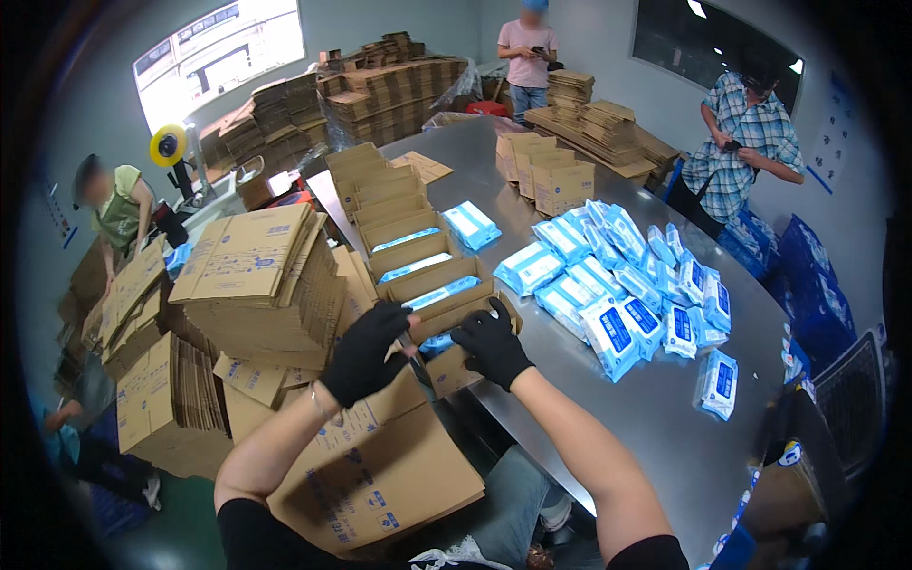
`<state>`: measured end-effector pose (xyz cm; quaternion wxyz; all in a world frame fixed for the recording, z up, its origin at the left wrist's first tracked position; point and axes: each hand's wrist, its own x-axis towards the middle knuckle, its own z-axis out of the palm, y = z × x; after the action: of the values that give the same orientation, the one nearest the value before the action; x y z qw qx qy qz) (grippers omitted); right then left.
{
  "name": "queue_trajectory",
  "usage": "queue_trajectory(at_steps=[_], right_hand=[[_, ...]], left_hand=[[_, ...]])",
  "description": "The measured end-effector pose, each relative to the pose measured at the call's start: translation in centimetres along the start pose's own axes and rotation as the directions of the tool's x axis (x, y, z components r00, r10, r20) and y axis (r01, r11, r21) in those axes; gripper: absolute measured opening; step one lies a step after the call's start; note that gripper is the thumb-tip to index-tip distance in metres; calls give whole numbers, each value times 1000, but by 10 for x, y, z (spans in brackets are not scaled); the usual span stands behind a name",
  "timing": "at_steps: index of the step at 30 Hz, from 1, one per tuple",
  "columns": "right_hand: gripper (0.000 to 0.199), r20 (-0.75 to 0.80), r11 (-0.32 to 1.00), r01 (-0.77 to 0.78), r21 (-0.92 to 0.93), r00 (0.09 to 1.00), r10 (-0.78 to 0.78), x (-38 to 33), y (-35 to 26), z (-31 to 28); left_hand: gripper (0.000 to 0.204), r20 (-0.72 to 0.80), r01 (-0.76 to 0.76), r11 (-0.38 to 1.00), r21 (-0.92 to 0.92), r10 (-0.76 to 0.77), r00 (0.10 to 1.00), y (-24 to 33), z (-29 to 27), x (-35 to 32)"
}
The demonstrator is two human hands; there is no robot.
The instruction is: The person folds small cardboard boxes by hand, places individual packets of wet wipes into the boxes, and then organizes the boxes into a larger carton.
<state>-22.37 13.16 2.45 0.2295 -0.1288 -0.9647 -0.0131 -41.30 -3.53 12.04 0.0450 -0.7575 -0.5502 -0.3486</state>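
My black-gloved left hand [369,353] is beside the near end of a row of open cardboard boxes. Its fingers are curled around something thin and greyish at the box's corner, which I cannot make out. My right hand [492,344], gloved in black too, bends its fingers over the rim of the nearest cardboard box [450,372]. Inside that box, partly hidden between my hands, lies a blue-and-white wipes pack [437,344]. Farther along the row, another open box [427,275] stands with a similar wipes pack [443,294] in it.
Right of the boxes, many wipes packs [608,328] lie heaped on the metal table [646,427]. Flattened cartons [256,275] are stacked at left, more [380,465] by my lap. Several closed boxes [560,180] stand at the far side. Three people stand around the room.
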Motion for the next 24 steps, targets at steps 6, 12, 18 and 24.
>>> queue_trajectory(at_steps=[6, 12, 18, 24], right_hand=[[42, -28, 998, -49, -27, 998, 49, 53, -3, 19], [68, -82, 998, -38, -43, 996, 35, 13, -28, -18], [66, -292, 995, 30, 90, 956, -2, -55, -61, -41], [43, -483, 957, -131, 259, 840, 246, -139, -104, -54]], left_hand=[[35, -100, 15, 969, 247, 10, 995, 42, -61, -35], [53, -491, 343, 792, 504, -63, 869, 4, -135, -25], [46, 19, 181, 747, 640, -251, 968, -35, -157, -49], [24, -166, 116, 721, 684, -1, 986, -19, -151, -61]])
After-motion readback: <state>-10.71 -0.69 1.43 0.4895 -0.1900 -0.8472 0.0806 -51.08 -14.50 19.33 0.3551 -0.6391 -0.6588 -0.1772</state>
